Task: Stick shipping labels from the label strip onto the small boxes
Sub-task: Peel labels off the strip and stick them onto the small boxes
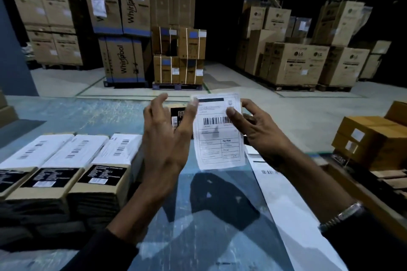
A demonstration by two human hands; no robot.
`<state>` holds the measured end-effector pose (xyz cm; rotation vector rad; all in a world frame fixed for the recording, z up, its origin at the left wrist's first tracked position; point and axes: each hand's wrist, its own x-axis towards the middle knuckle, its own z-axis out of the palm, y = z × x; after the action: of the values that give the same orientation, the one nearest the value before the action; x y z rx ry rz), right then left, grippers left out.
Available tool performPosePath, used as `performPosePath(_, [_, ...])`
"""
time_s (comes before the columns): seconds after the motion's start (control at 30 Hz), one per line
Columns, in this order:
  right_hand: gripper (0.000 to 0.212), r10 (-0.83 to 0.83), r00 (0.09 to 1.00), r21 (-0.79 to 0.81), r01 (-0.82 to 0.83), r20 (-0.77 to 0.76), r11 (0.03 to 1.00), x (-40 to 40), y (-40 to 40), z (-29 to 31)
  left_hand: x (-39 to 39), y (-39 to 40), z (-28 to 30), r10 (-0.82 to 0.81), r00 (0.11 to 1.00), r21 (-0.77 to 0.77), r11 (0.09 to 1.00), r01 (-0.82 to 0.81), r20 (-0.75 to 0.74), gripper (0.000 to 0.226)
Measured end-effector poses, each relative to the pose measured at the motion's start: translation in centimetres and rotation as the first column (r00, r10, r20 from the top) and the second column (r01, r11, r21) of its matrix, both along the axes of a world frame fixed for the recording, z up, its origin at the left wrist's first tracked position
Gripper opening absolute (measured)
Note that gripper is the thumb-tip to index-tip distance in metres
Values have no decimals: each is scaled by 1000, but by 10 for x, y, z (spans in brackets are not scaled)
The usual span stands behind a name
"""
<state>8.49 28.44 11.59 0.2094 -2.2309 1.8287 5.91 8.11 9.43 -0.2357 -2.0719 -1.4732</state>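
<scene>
I hold a white shipping label (218,138) with a barcode up over the blue table (198,215). My right hand (257,125) pinches its upper right edge, thumb on the front. My left hand (169,134) touches the top left corner with its thumb, the other fingers spread apart. Behind my hands a small box (178,116) with a black panel is mostly hidden. Three small boxes (66,160) with labels on top stand in a row at the left. The white label strip (286,193) runs along the table at the right.
Brown cartons (372,138) sit at the right on a wooden pallet (392,180). Tall stacks of appliance cartons (123,28) on pallets stand across the warehouse floor beyond the table. A wristwatch (343,215) is on my right wrist.
</scene>
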Motion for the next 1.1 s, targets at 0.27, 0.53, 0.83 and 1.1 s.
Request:
performPosePath(0.27, [35,-28,996,-158,42,88,987,-29,-9,-45,-25,4,-31,-121,964,-49,989,136,235,87])
performPosePath(0.53, [42,-52,993,-100,41,-107,994,-12,-20,-54,3,17,-33,-113,983,151,984,91,145,104])
performPosePath(0.83, [45,-148,930,-93,123,-338,988,0,-32,-62,16,24,-39,-88,996,247,966,79,27,97])
performPosePath(1.1, [50,-162,912,-85,141,-377,986,6,-34,-62,22,27,-42,-90,994,349,931,108,-68,96])
